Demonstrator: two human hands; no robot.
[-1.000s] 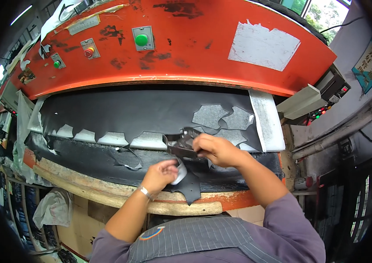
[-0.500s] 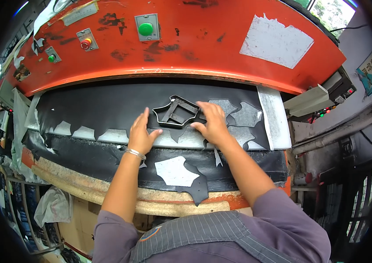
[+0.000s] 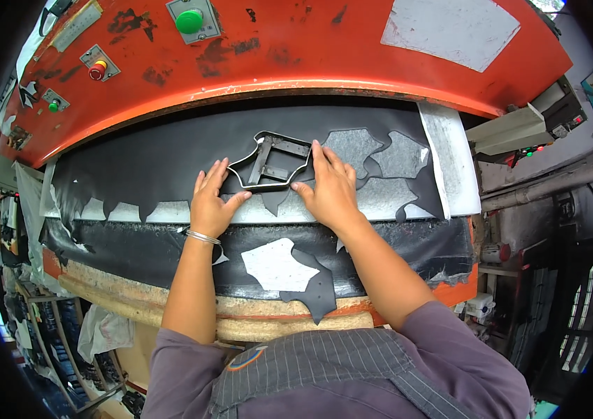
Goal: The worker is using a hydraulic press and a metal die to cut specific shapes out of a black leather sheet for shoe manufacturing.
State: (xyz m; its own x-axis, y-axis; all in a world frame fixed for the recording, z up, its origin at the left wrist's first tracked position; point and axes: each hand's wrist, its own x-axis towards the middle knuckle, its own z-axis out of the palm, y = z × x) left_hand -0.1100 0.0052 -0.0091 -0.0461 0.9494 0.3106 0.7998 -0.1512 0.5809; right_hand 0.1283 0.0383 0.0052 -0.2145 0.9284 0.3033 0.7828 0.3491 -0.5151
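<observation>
Metal die (image 3: pixel 263 159) lies on the black sheet (image 3: pixel 156 150), left of some cut-out openings (image 3: pixel 353 148). I have the right hand (image 3: pixel 330 187) touching the die's right edge and the left hand (image 3: pixel 211 205) beside its left tip, both spread and apart; whether the left touches, I cannot tell.

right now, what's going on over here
A person in a striped apron has the left grip and right grip spread at either side of a metal frame, which lies on a black sheet in front of an orange-red machine panel. To the frame's right, the sheet has pale cut-outs. Nearer the person, a white piece partly overlaps a dark piece.
</observation>
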